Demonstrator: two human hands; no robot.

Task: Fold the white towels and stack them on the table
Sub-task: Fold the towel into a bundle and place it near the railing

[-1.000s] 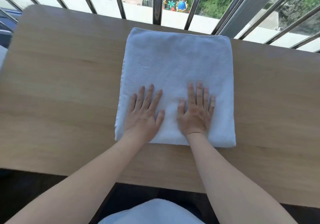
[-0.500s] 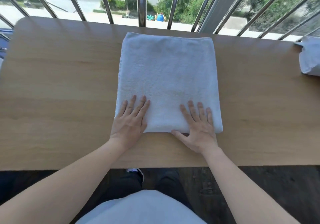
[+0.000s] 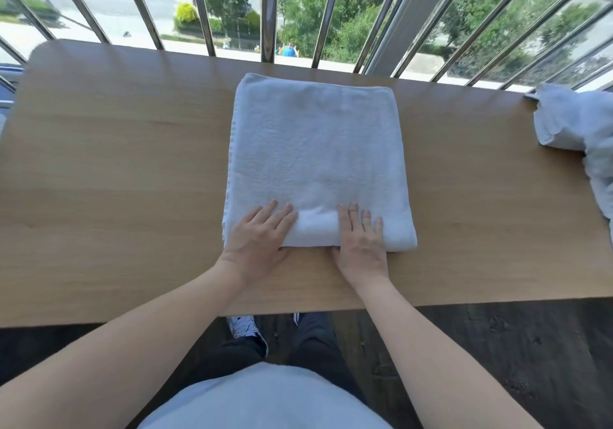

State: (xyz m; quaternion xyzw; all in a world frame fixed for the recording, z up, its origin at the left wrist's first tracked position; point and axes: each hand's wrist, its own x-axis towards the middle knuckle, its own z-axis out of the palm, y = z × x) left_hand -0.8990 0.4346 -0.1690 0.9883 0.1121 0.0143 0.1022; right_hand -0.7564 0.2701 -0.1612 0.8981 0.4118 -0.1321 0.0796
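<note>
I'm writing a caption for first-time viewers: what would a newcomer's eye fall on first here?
First the folded white towel lying square in the middle of the wooden table, with the left hand and right hand resting on its near edge. Then the crumpled towel at the table's right end and the metal railing just beyond the far edge.

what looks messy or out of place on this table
Only the crumpled towel at the right end of the table: it lies bunched and unfolded, running out of frame. The folded towel in the middle lies flat and square.
</note>
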